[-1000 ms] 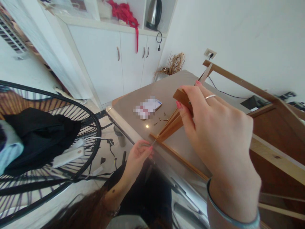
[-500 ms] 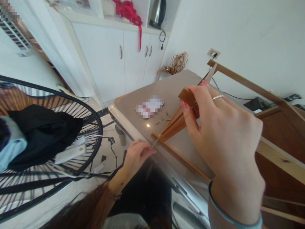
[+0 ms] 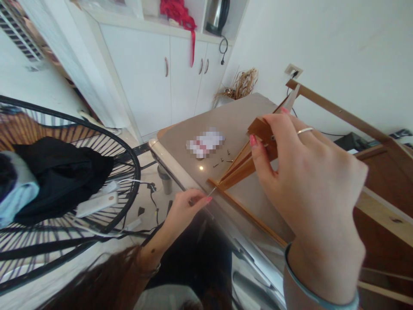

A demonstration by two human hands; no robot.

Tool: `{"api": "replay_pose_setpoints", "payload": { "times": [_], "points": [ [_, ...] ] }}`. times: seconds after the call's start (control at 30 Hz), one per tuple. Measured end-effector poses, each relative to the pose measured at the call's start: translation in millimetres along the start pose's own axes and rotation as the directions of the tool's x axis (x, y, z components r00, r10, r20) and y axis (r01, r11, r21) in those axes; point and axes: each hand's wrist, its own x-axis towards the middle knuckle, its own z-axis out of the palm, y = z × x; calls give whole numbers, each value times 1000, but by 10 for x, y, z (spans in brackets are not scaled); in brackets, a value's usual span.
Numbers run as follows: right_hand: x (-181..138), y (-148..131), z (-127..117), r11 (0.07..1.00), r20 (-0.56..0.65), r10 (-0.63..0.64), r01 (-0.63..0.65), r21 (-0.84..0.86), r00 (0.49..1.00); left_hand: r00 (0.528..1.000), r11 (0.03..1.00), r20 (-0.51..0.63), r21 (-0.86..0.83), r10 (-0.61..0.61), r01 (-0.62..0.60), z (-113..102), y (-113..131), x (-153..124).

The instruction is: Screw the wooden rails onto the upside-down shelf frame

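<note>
My left hand [image 3: 187,211] is closed at the table's near edge, pinching a thin metal rod that looks like a hex key [image 3: 212,191]. The rod's tip meets the end of a narrow wooden strip [image 3: 241,209], by the joint with a brown wooden slat [image 3: 237,173]; its other end is hidden in my fingers. Higher up on the right, my right hand [image 3: 303,172] grips the raised end of a wooden piece [image 3: 260,127] between thumb and fingers. A small metal fitting shows in that wood. Several small screws [image 3: 222,159] lie on the tabletop behind the joint.
A blurred-out flat item [image 3: 205,143] rests on the grey table [image 3: 180,148]. Brown wooden framework [image 3: 342,112] stands at the right. On the left, a black corded chair [image 3: 137,172] holds dark clothing [image 3: 64,172] and a white power strip [image 3: 97,204]. White cabinets [image 3: 138,73] stand behind.
The view has shifted slightly, so the scene sits a little differently. My left hand has turned a little around the rod. My right hand keeps its grip on the wood.
</note>
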Motion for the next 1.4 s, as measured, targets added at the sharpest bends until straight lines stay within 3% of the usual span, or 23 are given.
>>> {"api": "replay_pose_setpoints", "payload": {
  "times": [0.17,0.33,0.57,0.7,0.83,0.97,1.2,1.4],
  "points": [
    [0,-2,14,1000,-14,4,-4,22,1000,960,977,-227,170,163,-126,82,36,-14],
    [0,1,16,1000,-19,-1,1,10,1000,794,843,-353,415,495,-341,176,1,12],
    [-1,-4,16,1000,-32,8,-8,-3,999,643,705,-314,455,698,-544,195,-157,59],
    [-2,-3,22,1000,-37,10,-10,3,999,607,681,-316,421,729,-599,233,-244,80],
    [-4,-5,25,1000,-40,15,-14,7,999,604,653,-267,431,751,-622,255,-279,99],
    [-7,-8,27,1000,-46,14,-14,9,999,634,663,-211,348,744,-663,255,-282,101],
    [-8,-2,24,1000,-42,5,-5,-8,999,785,799,-153,120,601,-589,264,-314,41],
    [-7,-10,21,1000,-38,2,-2,-7,999,858,866,-123,60,499,-496,242,-230,17]
  ]
}}
